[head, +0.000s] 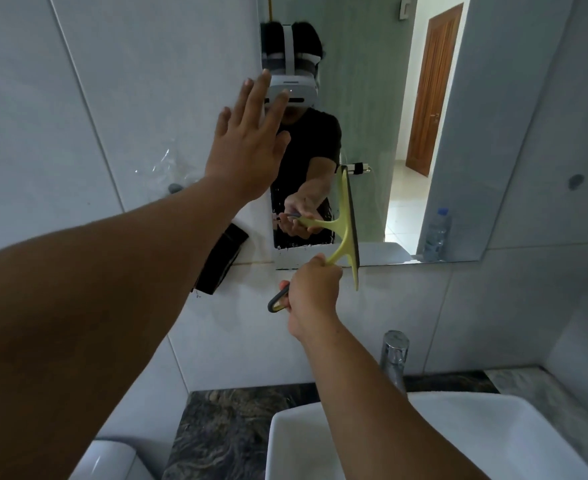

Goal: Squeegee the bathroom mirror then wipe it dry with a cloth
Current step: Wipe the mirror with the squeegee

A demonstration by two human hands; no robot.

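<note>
The mirror (372, 98) hangs on the tiled wall above the basin. My right hand (315, 292) is shut on the handle of a yellow-green squeegee (349, 233). Its blade stands nearly upright against the glass at the mirror's lower left part, with the blade's bottom end past the lower edge. My left hand (247, 140) is raised flat, fingers spread, at the mirror's left edge, holding nothing. A dark cloth (221, 259) hangs on the wall left of the mirror's bottom corner. Streaks of moisture show on the glass near the lower left corner.
A white basin (493, 445) sits below on a dark marble counter (223, 434), with a chrome tap (394, 358) behind it. A toilet tank (109, 462) is at the bottom left. A water bottle (436, 233) and a wooden door appear as reflections.
</note>
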